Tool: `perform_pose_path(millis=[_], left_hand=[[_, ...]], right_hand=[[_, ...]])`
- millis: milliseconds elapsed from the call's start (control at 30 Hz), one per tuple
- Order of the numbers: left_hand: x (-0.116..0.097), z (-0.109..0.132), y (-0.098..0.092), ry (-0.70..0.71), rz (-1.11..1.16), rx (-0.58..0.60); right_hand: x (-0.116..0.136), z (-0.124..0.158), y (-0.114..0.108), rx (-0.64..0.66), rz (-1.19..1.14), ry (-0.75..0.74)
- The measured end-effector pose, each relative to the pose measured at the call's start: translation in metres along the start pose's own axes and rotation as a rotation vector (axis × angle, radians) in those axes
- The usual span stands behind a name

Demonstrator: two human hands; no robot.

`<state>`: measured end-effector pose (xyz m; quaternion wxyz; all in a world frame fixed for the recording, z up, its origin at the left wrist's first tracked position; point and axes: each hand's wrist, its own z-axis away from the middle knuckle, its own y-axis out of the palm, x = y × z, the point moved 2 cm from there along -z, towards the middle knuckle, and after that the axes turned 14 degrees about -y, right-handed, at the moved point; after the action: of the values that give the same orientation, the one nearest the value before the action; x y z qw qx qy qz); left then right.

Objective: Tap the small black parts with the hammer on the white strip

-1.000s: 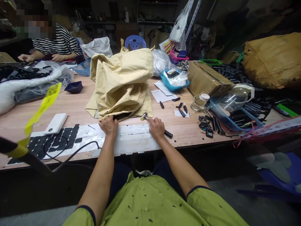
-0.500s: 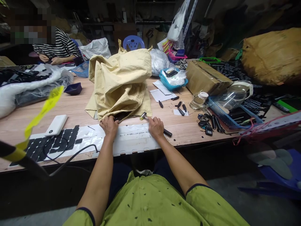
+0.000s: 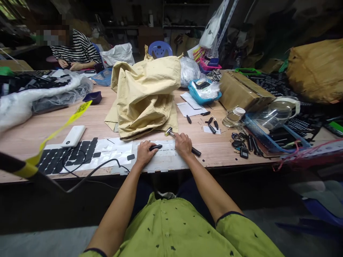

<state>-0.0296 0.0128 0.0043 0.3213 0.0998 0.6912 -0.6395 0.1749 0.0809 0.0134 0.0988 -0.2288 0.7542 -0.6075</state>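
Note:
My left hand [image 3: 144,153] is closed around a slim black piece [image 3: 156,146], held low over a pale board [image 3: 163,166] at the table's front edge. My right hand [image 3: 183,143] grips a small hammer [image 3: 196,152] around the middle; its metal head points away to the left, and the black handle sticks out on the right. Just behind both hands slumps a beige cloth bag [image 3: 147,96], its lower edge slightly raised. To the left, a white sheet [image 3: 125,144] bears rows of black rounded squares [image 3: 85,147]. One loose black patch [image 3: 130,157] lies near my left hand.
A white power bank [image 3: 73,136] with a black cable sits at left. On the right are several black handle-like pieces [image 3: 212,129], keys [image 3: 237,140], a lidded jar [image 3: 233,117], a blue basket [image 3: 273,134] and a cardboard box [image 3: 241,89]. Another person [image 3: 77,50] sits at far left.
My left hand has come out from the bag's lower opening, moved right and toward me, and now holds the black piece. My right hand stays on the hammer. The view has shifted slightly.

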Motion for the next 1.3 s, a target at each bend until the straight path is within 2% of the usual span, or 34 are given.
perform_pose_path(millis=[167, 300, 433, 533, 633, 733, 900, 1033, 1133, 1300], left_hand=[[-0.001, -0.001, 0.002, -0.037, 0.036, -0.01], [-0.004, -0.001, 0.004, -0.051, 0.036, -0.009], [-0.003, -0.002, 0.005, -0.048, 0.032, 0.0], [-0.002, -0.003, 0.005, -0.046, 0.034, 0.009], [-0.001, -0.005, 0.006, -0.043, 0.031, 0.004], [0.0, -0.005, 0.007, -0.029, 0.036, -0.004], [0.001, -0.004, 0.01, -0.015, 0.054, -0.016], [0.002, -0.004, 0.011, -0.02, 0.057, -0.046], [0.001, -0.004, 0.011, -0.018, 0.061, -0.031], [-0.001, -0.001, 0.009, -0.025, 0.059, -0.027]], right_hand=[[0.001, 0.014, -0.005, -0.089, -0.196, -0.047], [0.016, 0.04, -0.002, -0.169, -0.46, -0.15], [0.033, 0.055, -0.002, -0.18, -0.529, -0.211], [0.042, 0.058, -0.003, -0.196, -0.525, -0.245], [0.047, 0.058, -0.002, -0.149, -0.46, -0.261], [0.043, 0.057, -0.001, -0.132, -0.406, -0.235], [0.034, 0.056, -0.004, -0.231, -0.404, -0.207], [0.032, 0.056, 0.0, -0.168, -0.363, -0.226], [0.026, 0.047, 0.0, -0.16, -0.3, -0.173], [0.004, 0.014, -0.005, -0.138, -0.108, -0.066]])
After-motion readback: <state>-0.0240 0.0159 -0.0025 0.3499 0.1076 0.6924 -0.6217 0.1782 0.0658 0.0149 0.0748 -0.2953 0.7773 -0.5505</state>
